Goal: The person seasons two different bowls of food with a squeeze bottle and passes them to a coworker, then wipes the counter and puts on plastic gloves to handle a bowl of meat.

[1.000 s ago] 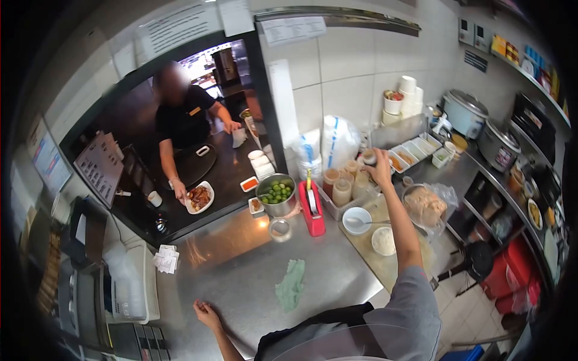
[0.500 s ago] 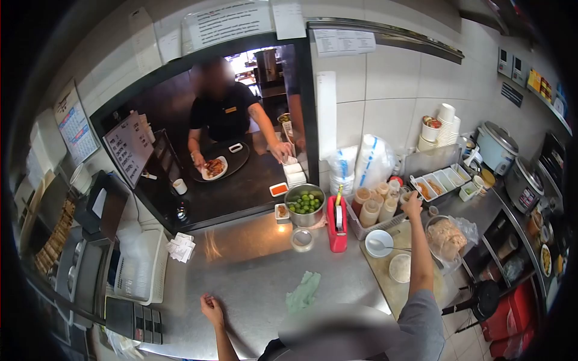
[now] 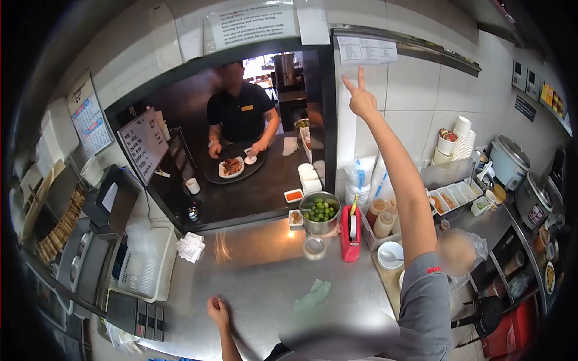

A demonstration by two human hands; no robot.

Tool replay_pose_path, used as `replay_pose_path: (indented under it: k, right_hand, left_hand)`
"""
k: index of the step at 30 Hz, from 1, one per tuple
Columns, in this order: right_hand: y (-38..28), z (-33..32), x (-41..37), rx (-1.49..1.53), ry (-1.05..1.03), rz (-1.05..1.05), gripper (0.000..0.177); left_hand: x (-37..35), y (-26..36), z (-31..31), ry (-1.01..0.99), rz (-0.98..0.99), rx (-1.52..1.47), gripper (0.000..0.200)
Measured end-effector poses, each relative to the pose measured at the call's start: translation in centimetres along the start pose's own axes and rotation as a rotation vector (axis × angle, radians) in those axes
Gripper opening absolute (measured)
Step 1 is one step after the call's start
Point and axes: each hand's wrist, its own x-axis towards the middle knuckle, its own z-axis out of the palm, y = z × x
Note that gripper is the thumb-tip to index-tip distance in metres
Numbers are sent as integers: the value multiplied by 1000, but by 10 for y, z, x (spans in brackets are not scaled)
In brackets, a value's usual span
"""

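My right hand (image 3: 362, 99) is raised in front of the tiled wall, two fingers spread upward just below the paper slips (image 3: 367, 51) on the metal rail. It holds nothing. Over the left part of the steel counter (image 3: 259, 265) is my left hand (image 3: 218, 311), its fingers curled; whether anything is in them is too small to tell. A green cloth (image 3: 313, 295) lies on the counter to its right. Farther back stand a pot of green citrus (image 3: 320, 212) and a red tape dispenser (image 3: 351, 234).
Behind the window a person (image 3: 241, 114) handles a white dish of food (image 3: 231, 167) on a dark tray. Squeeze bottles (image 3: 384, 224), a white bowl (image 3: 390, 256) and a topping container (image 3: 447, 201) stand right. A white basket (image 3: 162, 265) is left.
My right hand has risen from the topping containers to the paper slips, two fingers now extended. The person behind the window has drawn an arm back to the tray. The view has shifted slightly.
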Motion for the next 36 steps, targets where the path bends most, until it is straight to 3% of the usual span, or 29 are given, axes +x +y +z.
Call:
replay_pose_path:
  k: [4, 5, 10, 12, 13, 15, 16, 17, 19, 20, 21, 23, 25, 27, 30, 32, 33, 36]
  right_hand:
    - [-20, 4, 48, 151, -1, 113, 74]
    - [-19, 1, 53, 215, -81, 162, 70]
    - [-14, 34, 70, 464, 180, 101, 64]
    - [-26, 46, 58, 585, 320, 125, 61]
    - [-56, 23, 23, 794, 324, 254, 57]
    - [-100, 43, -43, 704, 542, -61, 54]
    - [-132, 15, -95, 797, 271, -83, 53]
    - [-169, 17, -153, 900, 155, -135, 52]
    - [-207, 74, -272, 1093, -614, -172, 45]
    - [-222, 108, -347, 1132, -366, -534, 46]
    - [-230, 130, -403, 980, -718, -623, 45]
    - [-242, 100, -458, 679, -1186, -795, 56]
    - [-243, 90, -487, 703, -1262, -795, 52]
    - [-243, 110, -524, 521, -1257, -801, 50]
    - [-236, 111, -535, 474, -1238, -702, 48]
    - [-233, 110, -544, 521, -1195, -642, 45]
    - [-233, 114, -551, 547, -1154, -600, 44]
    - [-235, 95, -550, 564, -990, -582, 41]
  left_hand:
    - [2, -5, 0, 5, 43, 25, 9]
    - [2, -6, 1, 2, 50, 39, 8]
    - [1, 8, -3, -24, -10, 38, 8]
    - [2, 4, 1, -21, -117, -161, 19]
    - [6, 6, 6, -18, -167, -263, 27]
    - [-6, 84, 17, -2, -133, -404, 54]
    - [-9, 120, 26, 7, -115, -473, 68]
    - [-7, 135, 37, -68, -124, -587, 78]
    - [-7, 151, 54, -212, -148, -809, 98]
    - [-7, 148, 64, -187, -126, -760, 99]
    - [-5, 141, 79, -163, -102, -710, 101]
    - [-4, 130, 90, -83, -111, -524, 105]
    - [-11, 119, 87, -65, -106, -333, 108]
    - [-14, 119, 82, -45, -82, -262, 105]
    - [-7, 99, 73, -227, 71, -97, 89]
    - [13, 48, 83, -203, 86, -3, 40]
    - [28, 33, 88, -204, -25, 20, 28]
    - [88, 36, 79, -94, 111, 109, 26]
